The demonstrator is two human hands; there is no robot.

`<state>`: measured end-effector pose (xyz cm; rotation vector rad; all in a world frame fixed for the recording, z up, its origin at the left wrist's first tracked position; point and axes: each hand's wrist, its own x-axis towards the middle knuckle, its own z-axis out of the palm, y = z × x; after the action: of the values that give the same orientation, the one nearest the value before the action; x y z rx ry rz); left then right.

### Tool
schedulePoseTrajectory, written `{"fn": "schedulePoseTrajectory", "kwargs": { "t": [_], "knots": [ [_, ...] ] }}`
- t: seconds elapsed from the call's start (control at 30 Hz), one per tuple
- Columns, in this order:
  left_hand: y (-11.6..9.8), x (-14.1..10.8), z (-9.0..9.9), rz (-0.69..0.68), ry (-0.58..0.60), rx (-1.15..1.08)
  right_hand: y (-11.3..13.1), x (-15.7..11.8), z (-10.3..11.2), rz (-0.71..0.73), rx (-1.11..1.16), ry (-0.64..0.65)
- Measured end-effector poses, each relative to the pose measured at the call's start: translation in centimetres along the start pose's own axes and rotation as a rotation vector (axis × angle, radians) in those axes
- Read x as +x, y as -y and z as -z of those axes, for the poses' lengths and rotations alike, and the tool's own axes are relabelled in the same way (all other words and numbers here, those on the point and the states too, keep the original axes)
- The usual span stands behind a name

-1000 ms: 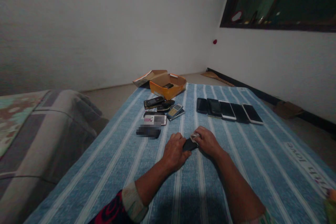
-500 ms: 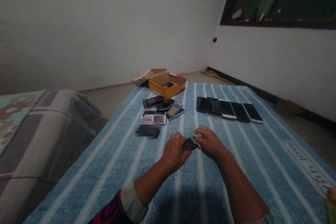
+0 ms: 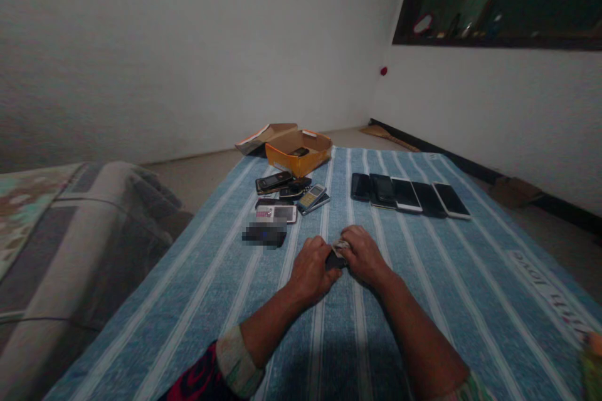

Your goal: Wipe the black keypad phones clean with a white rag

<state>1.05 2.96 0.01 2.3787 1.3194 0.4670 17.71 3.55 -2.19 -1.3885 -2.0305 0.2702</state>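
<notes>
My left hand (image 3: 311,268) is pinching one end of a flat, black, phone-like slab (image 3: 335,260), thumb along the near side and fingers curled over the far side, and my right hand (image 3: 368,255) pinches a crumpled, pale fabric wipe (image 3: 340,244) against the other end. The slab sits out in front of me, between my two hands, low over the desk (image 3: 155,319) with its blue-and-white striped cloth cover (image 3: 409,338); my fingers hide so much of it that I can't fairly say whether it rests on the cloth or is held just above. To rub it well, I judge, the left grip should stay firm and close to the end, so the slab doesn't twist under the push, while the right presses evenly and works in short strokes right out to the edges and corners. The wipe is best bunched thick under my fingertips, so that fabric rather than nail meets the surface. Swapping ends would give me the part my left fingers cover. There is room around my wrists: the white-and-pink rectangular keypad phone (image 3: 277,213) lies beyond my left hand, and the row of dark-faced, flat rectangular phones (image 3: 407,194) lies beyond my right, both well apart from the rubbing
</notes>
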Motion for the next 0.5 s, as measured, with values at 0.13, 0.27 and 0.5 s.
{"fn": "schedulePoseTrajectory", "kwargs": {
  "t": [0.13, 0.27, 0.5],
  "knots": [
    [0.02, 0.07, -0.05, 0.017, -0.001, -0.002, -0.18, 0.50, -1.12, -0.074, -0.117, -0.105],
    [0.11, -0.02, -0.10, 0.011, -0.006, -0.004, -0.36, 0.17, -0.57, -0.008, 0.067, -0.114],
    [0.28, 0.14, -0.26, -0.002, -0.027, -0.008, -0.44, -0.19, -1.08, 0.009, -0.109, -0.126]
  ]
}}
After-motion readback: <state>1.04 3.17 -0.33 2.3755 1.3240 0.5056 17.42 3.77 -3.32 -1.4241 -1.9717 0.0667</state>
